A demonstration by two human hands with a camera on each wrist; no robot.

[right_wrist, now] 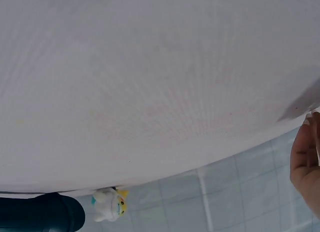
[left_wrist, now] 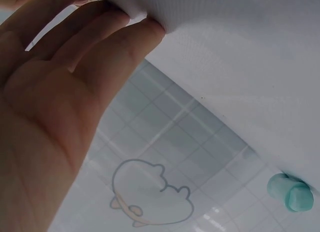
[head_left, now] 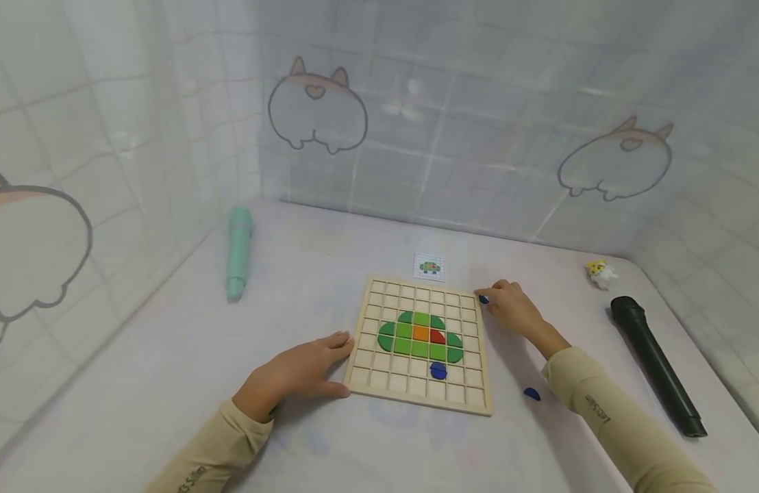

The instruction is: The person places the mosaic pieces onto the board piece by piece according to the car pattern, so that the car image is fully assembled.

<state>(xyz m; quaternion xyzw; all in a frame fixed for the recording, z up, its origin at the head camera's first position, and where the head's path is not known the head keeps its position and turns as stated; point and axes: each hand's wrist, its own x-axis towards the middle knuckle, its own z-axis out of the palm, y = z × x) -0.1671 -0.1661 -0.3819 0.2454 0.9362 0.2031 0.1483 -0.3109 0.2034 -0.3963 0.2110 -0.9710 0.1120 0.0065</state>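
The white worktop (head_left: 188, 356) carried a wooden grid board (head_left: 421, 342), and on this board a figure of green tiles (head_left: 419, 335) with one orange tile (head_left: 420, 333) and one red tile (head_left: 437, 336) was already laid in the middle rows. The left hand (head_left: 299, 373) rested flat on the worktop against the left edge of the board, its fingers (left_wrist: 107, 39) straight and holding nothing, so it seemed to steady the board. The right hand (head_left: 514, 306) was at the far right corner of the board, with its fingers curled around a small blue piece (head_left: 483, 299), of which only a little part showed. One blue tile (head_left: 438, 370) lay already in a cell under the green figure, and another blue piece (head_left: 531, 394) waited on the worktop near the right sleeve. A small pattern card (head_left: 429, 266) lay just behind the board. I judged that the step in hand was the picking of a blue piece. The next move would need the hand to carry it over the board and to turn it correctly for a cell in the row under the figure, probably beside the first blue tile.
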